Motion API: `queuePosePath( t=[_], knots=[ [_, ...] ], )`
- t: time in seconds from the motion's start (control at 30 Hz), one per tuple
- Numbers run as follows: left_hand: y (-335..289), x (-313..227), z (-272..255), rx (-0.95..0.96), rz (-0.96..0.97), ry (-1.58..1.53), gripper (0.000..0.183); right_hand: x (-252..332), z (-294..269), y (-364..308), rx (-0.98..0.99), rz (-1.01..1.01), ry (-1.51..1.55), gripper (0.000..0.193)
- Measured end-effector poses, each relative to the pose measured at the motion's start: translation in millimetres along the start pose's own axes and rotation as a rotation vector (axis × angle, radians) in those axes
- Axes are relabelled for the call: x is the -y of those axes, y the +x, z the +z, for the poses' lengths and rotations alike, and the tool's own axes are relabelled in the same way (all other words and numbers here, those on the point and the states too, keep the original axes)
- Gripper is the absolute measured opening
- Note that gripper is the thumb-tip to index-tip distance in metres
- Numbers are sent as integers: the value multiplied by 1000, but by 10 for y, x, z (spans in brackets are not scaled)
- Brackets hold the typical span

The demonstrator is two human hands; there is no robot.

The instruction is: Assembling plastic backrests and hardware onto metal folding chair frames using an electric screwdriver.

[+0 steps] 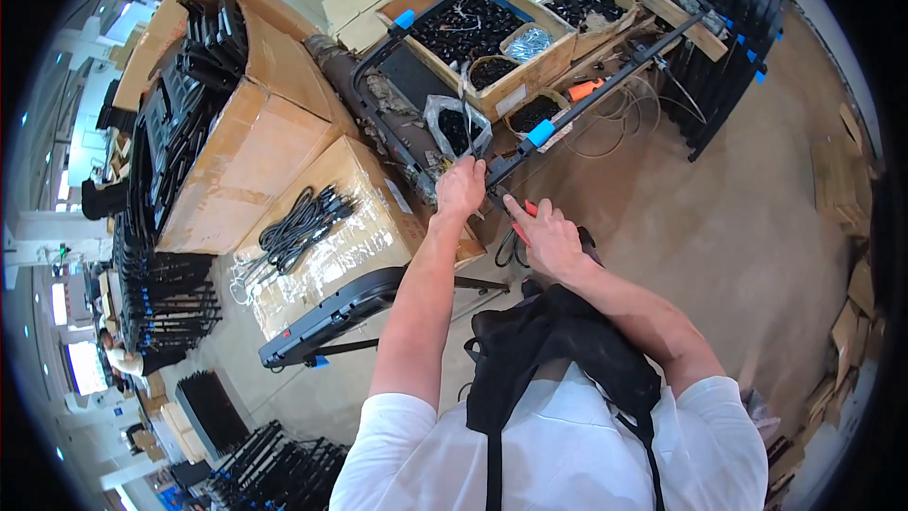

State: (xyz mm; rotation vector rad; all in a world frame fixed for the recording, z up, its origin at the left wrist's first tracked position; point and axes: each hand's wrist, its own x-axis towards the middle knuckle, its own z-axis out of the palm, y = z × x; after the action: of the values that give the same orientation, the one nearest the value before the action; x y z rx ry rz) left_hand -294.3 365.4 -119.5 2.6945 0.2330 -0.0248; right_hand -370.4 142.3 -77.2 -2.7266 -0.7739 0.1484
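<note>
At twelve o'clock the left hand [461, 185], fingers curled, seemingly steadies the black tubular frame [512, 163] – exact grip hidden – while at three o'clock the right hand [555, 244] grips red-handled pliers [519, 230] close by.

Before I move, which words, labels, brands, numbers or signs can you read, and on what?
None legible.
White label on the open bin of black parts: too small.
Pale label on the taped cardboard box: too small and blurred.
</note>
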Motion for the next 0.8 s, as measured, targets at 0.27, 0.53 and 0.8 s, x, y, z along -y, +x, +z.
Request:
queuePosePath(
  t=[0.27, 0.53, 0.8],
  knots=[
    [58, -94, 47, -57, -206, -28, 45, 224, 193, 42, 29, 114, -111, 81],
    [99, -183, 40, -55, -261, -57, 46, -729, 566, 206, 609, 278, 1705, 98],
    [83, -219, 35, -40, -292, -49, 42, -521, 182, 310, 565, 210, 527, 73]
  ],
)
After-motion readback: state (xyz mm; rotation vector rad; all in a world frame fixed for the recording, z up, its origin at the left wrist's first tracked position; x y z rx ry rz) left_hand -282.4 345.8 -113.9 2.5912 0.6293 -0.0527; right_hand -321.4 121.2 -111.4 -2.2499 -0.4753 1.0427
